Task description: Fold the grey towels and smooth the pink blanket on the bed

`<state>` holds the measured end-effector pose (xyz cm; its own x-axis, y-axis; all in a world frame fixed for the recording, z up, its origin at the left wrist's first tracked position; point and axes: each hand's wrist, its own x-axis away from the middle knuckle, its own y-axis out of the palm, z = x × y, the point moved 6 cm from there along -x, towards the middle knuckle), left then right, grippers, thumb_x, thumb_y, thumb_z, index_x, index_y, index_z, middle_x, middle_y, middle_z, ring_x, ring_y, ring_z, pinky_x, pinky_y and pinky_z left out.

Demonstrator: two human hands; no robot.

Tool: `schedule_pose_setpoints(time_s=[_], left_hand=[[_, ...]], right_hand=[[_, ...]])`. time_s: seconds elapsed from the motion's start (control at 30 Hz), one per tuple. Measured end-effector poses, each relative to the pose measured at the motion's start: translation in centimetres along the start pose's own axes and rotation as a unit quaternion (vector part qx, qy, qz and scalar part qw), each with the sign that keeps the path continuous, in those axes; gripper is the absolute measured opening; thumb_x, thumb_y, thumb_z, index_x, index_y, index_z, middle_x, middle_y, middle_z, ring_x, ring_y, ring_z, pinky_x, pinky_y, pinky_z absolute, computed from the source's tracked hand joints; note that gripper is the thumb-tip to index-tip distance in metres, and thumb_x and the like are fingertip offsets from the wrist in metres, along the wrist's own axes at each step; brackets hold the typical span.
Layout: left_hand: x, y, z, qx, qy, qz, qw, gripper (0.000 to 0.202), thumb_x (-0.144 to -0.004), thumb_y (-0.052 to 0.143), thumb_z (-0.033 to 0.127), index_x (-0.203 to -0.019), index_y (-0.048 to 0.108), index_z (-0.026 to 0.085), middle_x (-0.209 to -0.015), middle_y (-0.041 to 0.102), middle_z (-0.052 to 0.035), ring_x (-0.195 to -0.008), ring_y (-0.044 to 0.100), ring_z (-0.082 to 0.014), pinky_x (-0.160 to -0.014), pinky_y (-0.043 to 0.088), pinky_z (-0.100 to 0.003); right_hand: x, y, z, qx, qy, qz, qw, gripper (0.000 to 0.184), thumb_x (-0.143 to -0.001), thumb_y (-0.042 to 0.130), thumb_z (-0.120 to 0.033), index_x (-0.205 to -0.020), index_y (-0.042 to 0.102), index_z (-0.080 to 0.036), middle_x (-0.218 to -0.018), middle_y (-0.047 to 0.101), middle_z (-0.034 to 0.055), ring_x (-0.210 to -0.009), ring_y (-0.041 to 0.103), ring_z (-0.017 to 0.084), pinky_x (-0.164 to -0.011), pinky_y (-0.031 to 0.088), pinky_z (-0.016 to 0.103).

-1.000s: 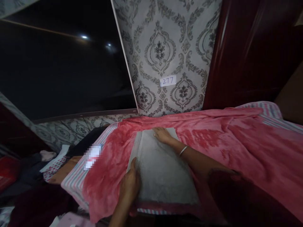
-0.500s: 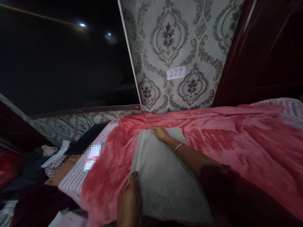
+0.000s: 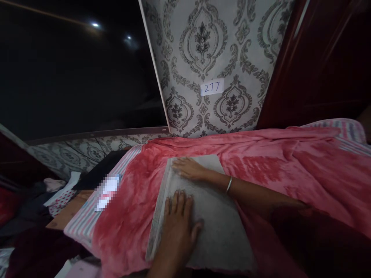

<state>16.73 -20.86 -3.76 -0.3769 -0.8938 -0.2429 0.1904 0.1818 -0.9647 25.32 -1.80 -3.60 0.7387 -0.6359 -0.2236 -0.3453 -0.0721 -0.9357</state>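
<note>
A grey folded cloth [image 3: 220,227] lies flat on a red plush blanket [image 3: 121,216], with a folded edge along its left side. My left hand [image 3: 179,216] rests palm down on the left-middle part of the cloth, fingers outstretched and thumb apart. Near the far left corner, my right hand [image 3: 188,168] also lies flat on the cloth, its fingers extended to the left. A light bangle circles the right wrist. Neither hand grips anything.
A striped cloth [image 3: 81,220] shows under the blanket at the left, with a blurred-out paper on it. A large dark screen [image 3: 81,77] stands behind. Piled clothes [image 3: 31,208] lie low at the left. A "277" label [image 3: 212,87] is on the patterned wall.
My left hand has let go of the cloth's left edge and moved onto its surface, spread flat. My right hand has flattened and shifted left along the far end.
</note>
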Motion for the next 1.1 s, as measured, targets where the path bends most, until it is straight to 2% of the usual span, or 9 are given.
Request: schedule_pose_setpoints(time_s=[0.1,0.27,0.4,0.53,0.63,0.77,0.9,1.0,1.1], left_hand=[[0.6,2.2,0.8,-0.020,-0.017,-0.007,1.000,0.075,-0.083,0.063,0.053,-0.151,0.042,0.030,-0.163,0.027,-0.0157,-0.149,0.020,-0.0460,-0.114,0.024,-0.073],[1.6,3.9,0.1,-0.029,-0.019,-0.007,0.999,0.077,-0.084,0.062,0.048,-0.154,0.031,0.039,-0.167,0.016,-0.0086,-0.152,0.012,-0.0439,-0.115,0.020,-0.073],[1.7,4.8,-0.8,-0.040,-0.008,-0.001,0.999,0.081,-0.081,0.064,0.046,-0.154,0.030,0.040,-0.167,0.014,-0.0065,-0.151,0.014,-0.0451,-0.115,0.019,-0.073],[1.6,4.7,-0.4,-0.046,0.003,0.026,0.999,0.083,-0.079,0.066,0.045,-0.154,0.031,0.040,-0.167,0.016,-0.0065,-0.151,0.018,-0.0445,-0.114,0.023,-0.071],[1.9,3.7,-0.1,-0.037,0.010,0.057,0.998,0.078,-0.081,0.064,0.043,-0.153,0.036,0.037,-0.167,0.018,-0.0070,-0.151,0.020,-0.0405,-0.115,0.027,-0.068],[4.2,1.6,-4.4,0.016,-0.114,0.110,0.987,0.060,-0.088,0.054,0.039,-0.146,0.050,0.025,-0.160,0.037,-0.0119,-0.146,0.035,-0.0340,-0.115,0.034,-0.060],[7.3,1.2,-10.2,0.161,-0.265,0.105,0.945,0.066,-0.081,0.055,0.056,-0.132,0.061,0.015,-0.131,0.066,-0.0157,-0.120,0.063,-0.0328,-0.102,0.051,-0.052],[8.1,1.2,-11.4,0.242,-0.301,0.110,0.916,0.066,-0.074,0.059,0.061,-0.121,0.065,0.015,-0.121,0.071,-0.0132,-0.113,0.066,-0.0329,-0.099,0.053,-0.048],[7.7,1.1,-10.8,0.296,-0.325,0.099,0.893,0.061,-0.070,0.060,0.063,-0.107,0.069,0.016,-0.103,0.076,-0.0110,-0.100,0.070,-0.0331,-0.091,0.056,-0.045]], right_hand=[[-0.1,1.3,-0.4,0.003,-0.044,-0.064,0.997,0.060,-0.102,0.039,-0.053,-0.156,0.034,-0.030,-0.165,0.024,0.0055,-0.153,0.016,0.026,-0.122,0.009,0.052],[-2.5,1.7,2.7,-0.028,-0.011,-0.094,0.995,0.063,-0.101,0.037,-0.058,-0.158,0.029,-0.031,-0.166,0.020,0.0055,-0.153,0.014,0.029,-0.121,0.013,0.055],[-3.6,1.9,4.4,-0.051,0.006,-0.070,0.996,0.060,-0.102,0.036,-0.054,-0.157,0.030,-0.032,-0.165,0.027,0.0050,-0.151,0.023,0.027,-0.121,0.019,0.050],[-3.3,1.7,4.2,-0.040,0.015,-0.024,0.999,0.061,-0.102,0.039,-0.052,-0.157,0.031,-0.028,-0.160,0.037,0.0090,-0.146,0.033,0.027,-0.118,0.026,0.049],[-2.7,0.7,4.4,0.011,0.078,0.015,0.997,0.055,-0.101,0.043,-0.047,-0.149,0.046,-0.021,-0.146,0.053,0.0136,-0.135,0.047,0.026,-0.111,0.036,0.043],[-1.4,-0.9,6.0,0.044,0.205,0.003,0.978,0.055,-0.098,0.046,-0.052,-0.135,0.060,-0.015,-0.133,0.063,0.0180,-0.125,0.056,0.029,-0.103,0.043,0.039],[-1.2,-2.1,7.3,0.028,0.215,-0.053,0.975,0.059,-0.088,0.060,-0.058,-0.128,0.067,-0.015,-0.124,0.069,0.0166,-0.111,0.066,0.030,-0.091,0.051,0.035],[-1.6,-3.1,7.6,0.010,0.206,-0.077,0.975,0.058,-0.079,0.072,-0.055,-0.123,0.071,-0.018,-0.113,0.075,0.0105,-0.099,0.071,0.027,-0.083,0.054,0.031],[-1.9,-4.9,6.9,-0.003,0.175,-0.046,0.984,0.051,-0.075,0.076,-0.050,-0.117,0.074,-0.022,-0.100,0.078,0.0057,-0.087,0.072,0.025,-0.081,0.055,0.033]])
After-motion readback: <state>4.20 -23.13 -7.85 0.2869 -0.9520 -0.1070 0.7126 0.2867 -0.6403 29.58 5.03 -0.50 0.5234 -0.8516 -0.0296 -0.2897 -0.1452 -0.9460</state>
